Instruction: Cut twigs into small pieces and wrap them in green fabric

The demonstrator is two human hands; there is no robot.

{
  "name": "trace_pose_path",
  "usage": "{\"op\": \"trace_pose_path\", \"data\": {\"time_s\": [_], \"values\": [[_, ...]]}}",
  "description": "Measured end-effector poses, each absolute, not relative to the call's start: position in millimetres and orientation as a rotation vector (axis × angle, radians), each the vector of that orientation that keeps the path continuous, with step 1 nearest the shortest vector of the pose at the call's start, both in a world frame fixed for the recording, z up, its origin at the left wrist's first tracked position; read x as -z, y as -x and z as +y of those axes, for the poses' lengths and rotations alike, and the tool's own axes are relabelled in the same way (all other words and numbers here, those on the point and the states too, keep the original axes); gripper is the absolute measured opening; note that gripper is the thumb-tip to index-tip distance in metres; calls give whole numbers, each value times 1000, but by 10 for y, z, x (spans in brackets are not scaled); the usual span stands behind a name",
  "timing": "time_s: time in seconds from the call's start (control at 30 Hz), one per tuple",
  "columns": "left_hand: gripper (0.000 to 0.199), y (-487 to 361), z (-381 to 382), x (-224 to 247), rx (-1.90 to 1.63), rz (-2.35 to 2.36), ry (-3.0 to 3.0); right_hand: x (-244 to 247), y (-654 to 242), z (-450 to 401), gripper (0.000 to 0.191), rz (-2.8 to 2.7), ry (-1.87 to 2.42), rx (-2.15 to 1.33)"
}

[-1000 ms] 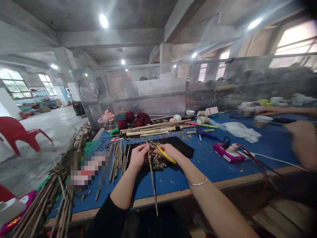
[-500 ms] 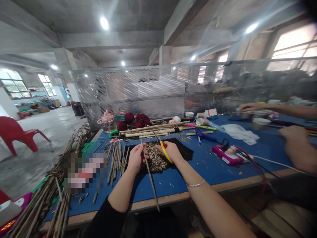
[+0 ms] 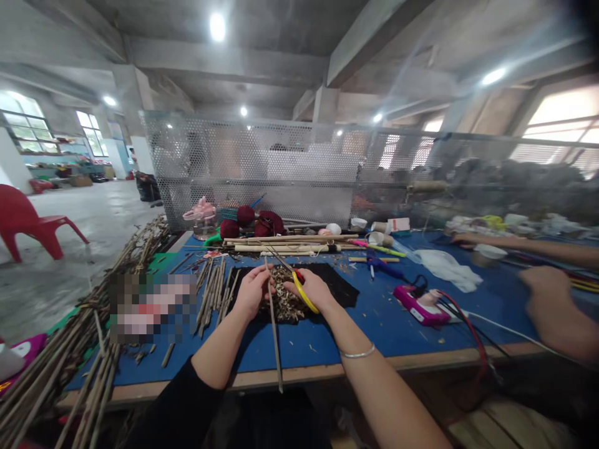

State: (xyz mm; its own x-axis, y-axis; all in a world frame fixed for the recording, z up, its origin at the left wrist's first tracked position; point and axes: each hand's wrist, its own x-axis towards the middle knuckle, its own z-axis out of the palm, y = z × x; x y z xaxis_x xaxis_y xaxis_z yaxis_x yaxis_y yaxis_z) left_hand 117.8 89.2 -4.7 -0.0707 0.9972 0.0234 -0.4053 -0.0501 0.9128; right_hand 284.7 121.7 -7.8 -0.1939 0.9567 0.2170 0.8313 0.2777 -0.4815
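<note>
A long thin twig (image 3: 275, 337) is pinched in my left hand (image 3: 253, 292), its lower end reaching past the table's front edge. My right hand (image 3: 312, 292) grips yellow-handled scissors (image 3: 299, 288); the blades point up and left, near the twig's upper end. Beneath both hands a heap of small wood chips (image 3: 289, 302) lies on a black cloth (image 3: 339, 280). Left of the cloth are several cut sticks (image 3: 213, 293) in a loose row. Whether the blades touch the twig I cannot tell.
Long branches (image 3: 88, 330) pile along the table's left side. Behind my hands lie bamboo rods (image 3: 290, 248) and dark red yarn balls (image 3: 246, 216). To the right are a blue glue gun (image 3: 386, 267), a purple power strip (image 3: 418, 307) and a co-worker's hand (image 3: 545, 284).
The camera view has shifted slightly. My hands hold the twig and scissors much as before, with the twig hanging somewhat steeper. The co-worker's far arm has moved a little.
</note>
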Motion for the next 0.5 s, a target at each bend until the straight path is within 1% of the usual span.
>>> {"op": "trace_pose_path", "data": {"time_s": [0.3, 0.5], "values": [[44, -1169, 884, 42, -1450, 944, -897, 81, -2824, 1219, 48, -2145, 1622, -335], [49, -1171, 870, 36, -1428, 941, -935, 16, -2796, 1159, 47, -2191, 1590, -263]]}}
